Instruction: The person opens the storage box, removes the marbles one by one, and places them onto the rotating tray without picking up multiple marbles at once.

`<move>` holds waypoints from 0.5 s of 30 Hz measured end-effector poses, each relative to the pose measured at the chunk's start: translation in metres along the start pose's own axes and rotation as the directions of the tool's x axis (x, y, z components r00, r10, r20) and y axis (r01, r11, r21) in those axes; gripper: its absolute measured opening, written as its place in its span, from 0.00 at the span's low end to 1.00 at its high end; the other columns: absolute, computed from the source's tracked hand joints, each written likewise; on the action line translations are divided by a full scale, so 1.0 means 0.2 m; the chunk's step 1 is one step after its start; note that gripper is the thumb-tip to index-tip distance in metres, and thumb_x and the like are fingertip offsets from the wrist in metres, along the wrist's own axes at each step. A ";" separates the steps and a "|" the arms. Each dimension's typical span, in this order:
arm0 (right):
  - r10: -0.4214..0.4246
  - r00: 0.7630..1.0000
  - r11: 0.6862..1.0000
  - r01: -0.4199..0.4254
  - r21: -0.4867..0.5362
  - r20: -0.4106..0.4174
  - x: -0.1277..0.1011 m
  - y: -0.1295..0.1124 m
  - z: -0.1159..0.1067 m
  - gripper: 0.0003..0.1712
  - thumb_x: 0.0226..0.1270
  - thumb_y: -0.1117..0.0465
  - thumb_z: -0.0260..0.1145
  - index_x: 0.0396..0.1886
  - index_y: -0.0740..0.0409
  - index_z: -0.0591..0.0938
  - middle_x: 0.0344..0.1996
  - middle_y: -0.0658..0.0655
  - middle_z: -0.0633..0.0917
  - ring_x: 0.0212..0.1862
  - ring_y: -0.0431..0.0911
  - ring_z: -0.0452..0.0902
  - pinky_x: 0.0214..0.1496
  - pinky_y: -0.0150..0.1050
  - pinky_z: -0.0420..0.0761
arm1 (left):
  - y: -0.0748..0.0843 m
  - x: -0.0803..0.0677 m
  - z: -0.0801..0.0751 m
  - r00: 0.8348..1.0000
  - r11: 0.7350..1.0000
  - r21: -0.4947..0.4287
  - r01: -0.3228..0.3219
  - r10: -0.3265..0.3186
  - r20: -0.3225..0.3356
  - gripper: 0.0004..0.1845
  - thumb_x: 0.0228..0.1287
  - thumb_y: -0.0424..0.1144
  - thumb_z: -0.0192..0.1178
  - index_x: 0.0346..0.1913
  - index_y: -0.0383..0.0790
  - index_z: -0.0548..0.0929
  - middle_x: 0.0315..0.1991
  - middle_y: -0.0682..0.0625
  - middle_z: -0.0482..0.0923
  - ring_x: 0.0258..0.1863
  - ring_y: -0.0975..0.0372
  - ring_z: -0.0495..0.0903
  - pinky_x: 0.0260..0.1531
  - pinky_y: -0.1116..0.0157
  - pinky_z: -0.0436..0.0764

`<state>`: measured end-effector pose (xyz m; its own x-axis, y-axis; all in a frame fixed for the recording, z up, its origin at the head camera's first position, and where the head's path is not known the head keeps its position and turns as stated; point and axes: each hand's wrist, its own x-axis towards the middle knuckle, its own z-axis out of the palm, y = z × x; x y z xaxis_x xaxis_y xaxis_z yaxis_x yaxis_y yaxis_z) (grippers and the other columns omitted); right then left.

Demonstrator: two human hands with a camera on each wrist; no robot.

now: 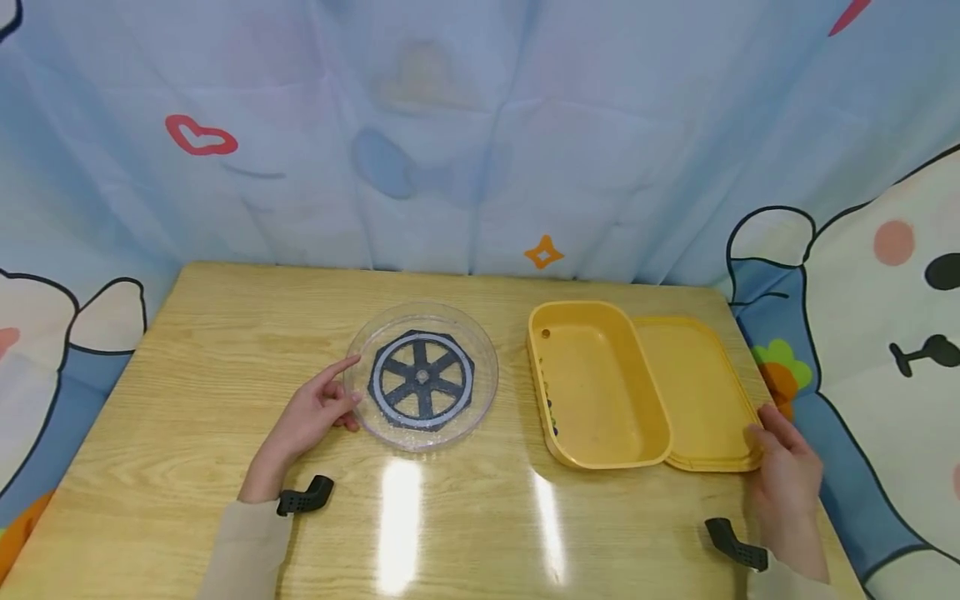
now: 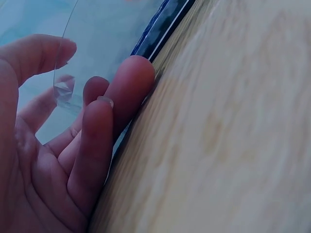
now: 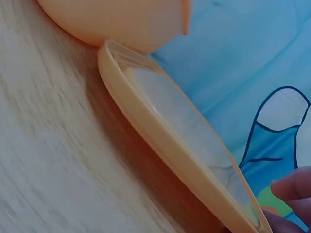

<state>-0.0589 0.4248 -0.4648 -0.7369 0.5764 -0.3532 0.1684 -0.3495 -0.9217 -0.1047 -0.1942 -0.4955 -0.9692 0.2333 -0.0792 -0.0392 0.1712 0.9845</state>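
Note:
In the head view a clear round dish sits left of the middle of the table, with a dark wheel-like shape and a pale ring at its centre. My left hand holds its left rim, thumb and fingers around the edge. The left wrist view shows the curled fingers low by the tabletop, against the clear wall. On the right, my right hand grips the near right corner of a yellow lid. In the right wrist view the lid slants above a shadow; only some fingertips show.
A yellow rectangular box stands right beside the lid and overlaps it in the head view. Several small dark beads lie along its left inside edge. A printed blue curtain hangs behind the wooden table.

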 end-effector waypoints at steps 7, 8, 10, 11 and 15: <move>-0.038 0.993 0.997 0.030 -0.071 -0.109 -0.01 -0.03 0.04 0.27 0.74 0.64 0.61 0.71 0.50 0.73 0.66 0.44 0.72 0.66 0.35 0.61 0.71 0.25 0.57 | 0.01 -0.01 0.00 1.000 1.000 0.006 0.001 -0.001 0.011 0.32 0.74 0.35 0.58 0.76 0.45 0.62 0.31 0.37 0.75 0.27 0.49 0.85 0.31 0.57 0.86; -0.054 0.991 0.996 0.045 -0.077 -0.120 -0.01 -0.03 0.04 0.27 0.74 0.64 0.60 0.71 0.50 0.73 0.64 0.45 0.73 0.66 0.36 0.62 0.71 0.25 0.57 | 0.01 -0.01 0.00 1.000 1.000 0.003 0.003 -0.003 0.011 0.32 0.74 0.35 0.58 0.76 0.45 0.62 0.31 0.37 0.74 0.27 0.49 0.85 0.31 0.57 0.86; -0.085 0.987 0.992 0.072 -0.105 -0.133 -0.02 -0.04 0.05 0.26 0.75 0.65 0.59 0.71 0.51 0.74 0.64 0.46 0.75 0.65 0.36 0.63 0.71 0.25 0.57 | 0.01 -0.02 0.00 1.000 1.000 0.010 0.008 -0.008 0.010 0.32 0.74 0.35 0.58 0.76 0.46 0.62 0.31 0.38 0.74 0.28 0.49 0.85 0.32 0.57 0.86; -0.099 0.985 0.991 0.085 -0.106 -0.140 -0.02 -0.05 0.06 0.26 0.75 0.65 0.59 0.70 0.51 0.74 0.63 0.46 0.75 0.64 0.36 0.64 0.70 0.25 0.58 | 0.01 -0.02 0.00 1.000 1.000 0.013 0.009 -0.009 0.010 0.32 0.74 0.35 0.58 0.76 0.46 0.62 0.32 0.38 0.74 0.28 0.49 0.85 0.32 0.57 0.86; -0.171 0.975 0.981 0.154 -0.121 -0.145 -0.05 -0.10 0.09 0.22 0.74 0.66 0.59 0.66 0.52 0.79 0.60 0.48 0.78 0.61 0.37 0.69 0.65 0.22 0.64 | 0.01 -0.02 0.00 1.000 1.000 0.009 0.015 -0.015 0.020 0.32 0.73 0.35 0.59 0.76 0.45 0.62 0.32 0.38 0.75 0.28 0.49 0.84 0.32 0.57 0.86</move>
<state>-0.0658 0.4129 -0.4405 -0.6524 0.7283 -0.2097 0.1306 -0.1646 -0.9777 -0.1014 -0.1951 -0.4932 -0.9634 0.2499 -0.0970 -0.0515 0.1829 0.9818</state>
